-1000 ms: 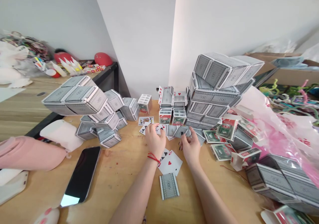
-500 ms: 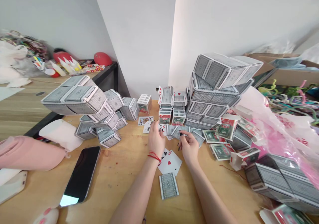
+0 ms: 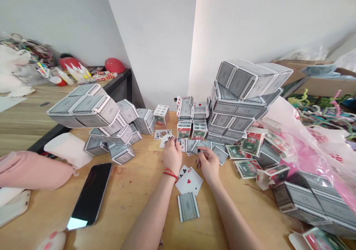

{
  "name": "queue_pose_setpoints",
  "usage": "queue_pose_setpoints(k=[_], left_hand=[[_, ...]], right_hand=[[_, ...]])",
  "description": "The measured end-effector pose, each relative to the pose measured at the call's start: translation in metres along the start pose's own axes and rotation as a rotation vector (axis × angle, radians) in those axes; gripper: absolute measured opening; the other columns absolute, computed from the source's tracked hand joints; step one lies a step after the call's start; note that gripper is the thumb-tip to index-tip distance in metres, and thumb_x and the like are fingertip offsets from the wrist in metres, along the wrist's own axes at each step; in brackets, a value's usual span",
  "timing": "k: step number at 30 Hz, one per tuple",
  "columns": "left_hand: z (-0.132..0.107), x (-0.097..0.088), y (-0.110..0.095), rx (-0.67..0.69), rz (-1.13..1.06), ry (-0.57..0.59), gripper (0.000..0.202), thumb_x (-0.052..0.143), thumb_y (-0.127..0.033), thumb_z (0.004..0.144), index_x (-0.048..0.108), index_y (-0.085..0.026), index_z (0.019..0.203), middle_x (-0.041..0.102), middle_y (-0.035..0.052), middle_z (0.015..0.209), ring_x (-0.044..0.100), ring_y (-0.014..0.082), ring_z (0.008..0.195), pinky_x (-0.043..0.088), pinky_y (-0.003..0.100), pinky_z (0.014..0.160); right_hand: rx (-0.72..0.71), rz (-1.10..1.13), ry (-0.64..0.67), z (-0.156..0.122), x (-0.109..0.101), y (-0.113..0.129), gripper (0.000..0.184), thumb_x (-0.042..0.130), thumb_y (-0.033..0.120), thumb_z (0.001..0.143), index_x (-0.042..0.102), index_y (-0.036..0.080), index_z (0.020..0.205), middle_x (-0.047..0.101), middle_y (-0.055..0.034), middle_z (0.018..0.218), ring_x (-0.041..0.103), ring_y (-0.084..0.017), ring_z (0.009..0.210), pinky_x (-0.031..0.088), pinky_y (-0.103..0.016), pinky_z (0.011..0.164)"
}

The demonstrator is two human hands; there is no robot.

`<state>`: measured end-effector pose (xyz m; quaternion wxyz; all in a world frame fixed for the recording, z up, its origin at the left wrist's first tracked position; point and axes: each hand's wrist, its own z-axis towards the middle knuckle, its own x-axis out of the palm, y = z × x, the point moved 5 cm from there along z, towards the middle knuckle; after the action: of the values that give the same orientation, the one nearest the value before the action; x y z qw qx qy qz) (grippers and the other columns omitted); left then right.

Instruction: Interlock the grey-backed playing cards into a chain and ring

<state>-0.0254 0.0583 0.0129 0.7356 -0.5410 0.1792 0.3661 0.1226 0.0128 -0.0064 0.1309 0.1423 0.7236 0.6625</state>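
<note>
My left hand (image 3: 171, 156) is palm down over face-up playing cards (image 3: 164, 140) at the table's middle, its fingers stretched forward and touching or hovering just above them. My right hand (image 3: 209, 164) is to its right, fingers bent and slightly apart, with nothing visible between them. Just beyond it lies a spread of face-down grey cards (image 3: 219, 154). Between my forearms are face-up cards, among them the ace of hearts (image 3: 189, 182), and a grey-backed card piece (image 3: 188, 207). Behind the hands stand small card boxes (image 3: 184, 130) with grey cards on top.
A tall stack of grey card blocks (image 3: 236, 109) rises at right, another (image 3: 94, 109) leans at left. Green-and-red card boxes (image 3: 247, 168) lie scattered at right beside pink plastic (image 3: 308, 161). A phone (image 3: 90, 194) and a pink case (image 3: 36, 170) lie at left.
My left hand has drawn slightly left and back toward me, showing more of the card under its fingers. My right hand has shifted a little left and nearer.
</note>
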Motion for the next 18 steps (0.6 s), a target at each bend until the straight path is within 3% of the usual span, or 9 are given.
queue_pose_setpoints(k=[6,9,11,14,18], left_hand=[[-0.001,-0.014,0.010,-0.209,-0.137,-0.158,0.036,0.033,-0.035,0.087,0.062,-0.015,0.081,0.063,0.0093,0.069,0.057,0.0173,0.064,0.037,0.026,0.058],[-0.004,-0.023,0.010,-0.254,-0.247,-0.293,0.039,0.033,-0.038,0.087,0.060,-0.014,0.071,0.060,0.0066,0.061,0.053,0.0143,0.056,0.034,0.024,0.052],[-0.006,-0.025,0.007,-0.253,-0.335,-0.322,0.042,0.032,-0.040,0.086,0.057,-0.014,0.065,0.057,0.0046,0.057,0.050,0.0131,0.054,0.033,0.023,0.051],[-0.009,-0.020,0.001,-0.234,-0.439,-0.251,0.042,0.032,-0.043,0.086,0.052,-0.015,0.061,0.050,0.0009,0.051,0.046,0.0116,0.050,0.032,0.022,0.048],[-0.012,-0.004,-0.013,-0.104,-0.497,-0.033,0.038,0.035,-0.040,0.085,0.046,-0.016,0.058,0.045,-0.0016,0.051,0.042,0.0101,0.049,0.032,0.021,0.048]], right_hand=[[-0.018,-0.019,0.021,0.001,0.000,-0.005,0.030,0.053,0.038,0.071,0.058,0.015,0.090,0.051,0.0050,0.042,0.044,-0.010,0.032,0.037,-0.022,0.036],[-0.032,-0.014,0.013,0.001,-0.001,-0.002,0.031,0.053,0.039,0.072,0.058,0.015,0.091,0.052,0.0046,0.044,0.044,-0.010,0.033,0.038,-0.022,0.036],[-0.042,0.005,0.015,0.001,0.000,0.001,0.032,0.054,0.040,0.072,0.058,0.016,0.092,0.055,0.0033,0.051,0.044,-0.009,0.035,0.039,-0.023,0.037],[-0.051,0.055,0.090,0.000,0.006,0.005,0.036,0.057,0.043,0.070,0.056,0.018,0.095,0.060,0.0004,0.064,0.048,-0.010,0.038,0.041,-0.024,0.039],[-0.048,0.062,0.161,-0.002,0.011,0.007,0.030,0.058,0.045,0.070,0.056,0.016,0.081,0.054,0.0025,0.049,0.049,-0.013,0.040,0.040,-0.025,0.041]])
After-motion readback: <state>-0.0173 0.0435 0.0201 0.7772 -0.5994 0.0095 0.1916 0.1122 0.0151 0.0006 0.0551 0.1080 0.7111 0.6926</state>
